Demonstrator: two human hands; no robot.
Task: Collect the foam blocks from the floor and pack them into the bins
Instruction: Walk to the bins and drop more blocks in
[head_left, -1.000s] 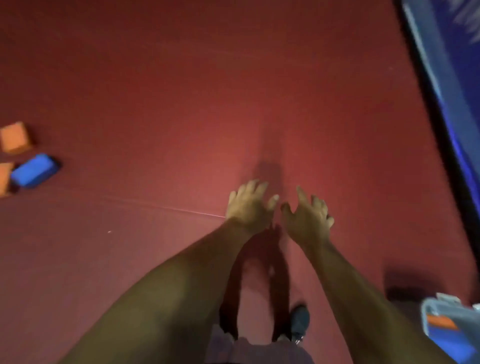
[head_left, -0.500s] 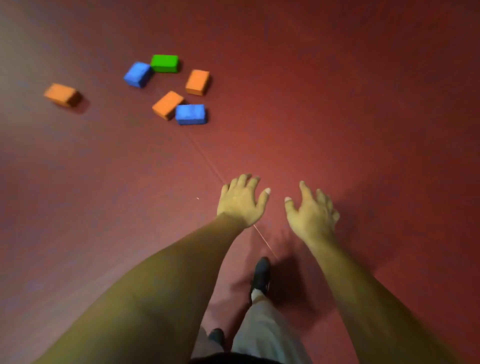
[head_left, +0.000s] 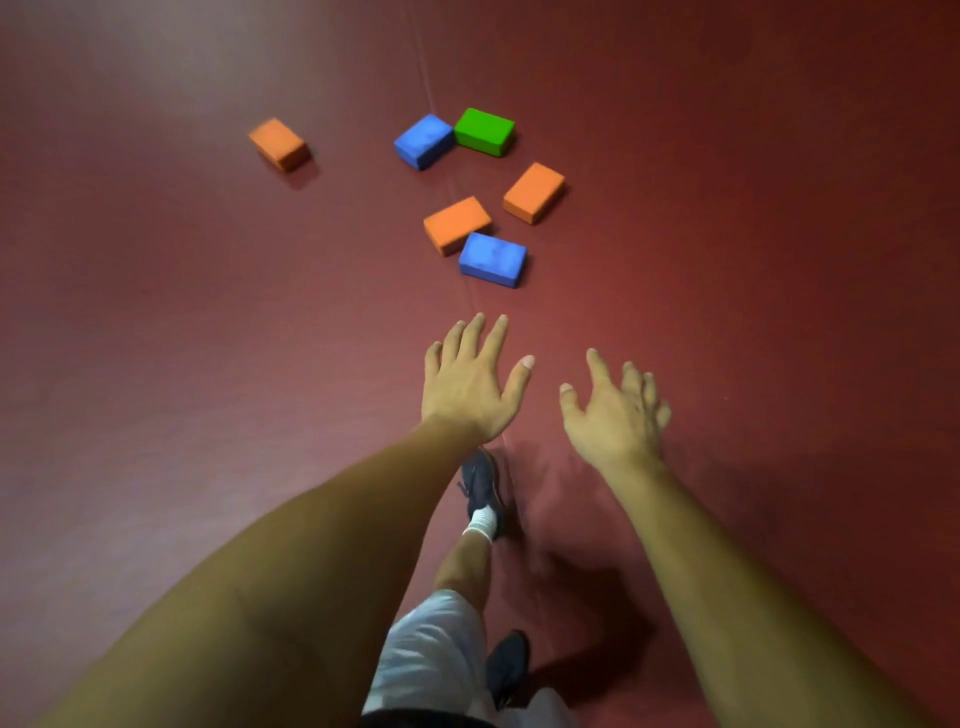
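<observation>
**On the dark red floor (head_left: 208, 312): foam blocks loose, both hands empty**

Ahead of me through the head camera, six blocks lie flat on the floor. Nearest is the near blue rectangular foam block (head_left: 492, 259), just past the fingertips of the left hand (head_left: 470, 384) and not touched by it. Its far-left corner meets the middle orange rectangular foam block (head_left: 457, 224); I read the two as touching. Right of that pair, and apart from it, sits the right orange rectangular foam block (head_left: 534, 192). Farther on, the far blue rectangular foam block (head_left: 423, 141) and the green rectangular foam block (head_left: 484, 131) lie corner to corner. I cannot tell whether they touch. Well off to the left, alone, is the lone orange rectangular foam block (head_left: 279, 143).

Left hand: held out flat, back up, fingers straight and spread, thumb out to the side. Grasping nothing.

Right hand (head_left: 613, 410): beside the left with a gap between them, fingers loosely bent and parted. Released, nothing in it. Neither hand touches a block.

A thin seam (head_left: 470, 296) runs along the floor from the far edge, past the blocks, toward the left hand.

Below the arms: a dark front shoe (head_left: 483, 483) with a white sock (head_left: 480, 522) is planted forward. A dark rear shoe (head_left: 506, 667) sits behind it, and pale grey shorts (head_left: 431, 654) show at the bottom edge.
</observation>
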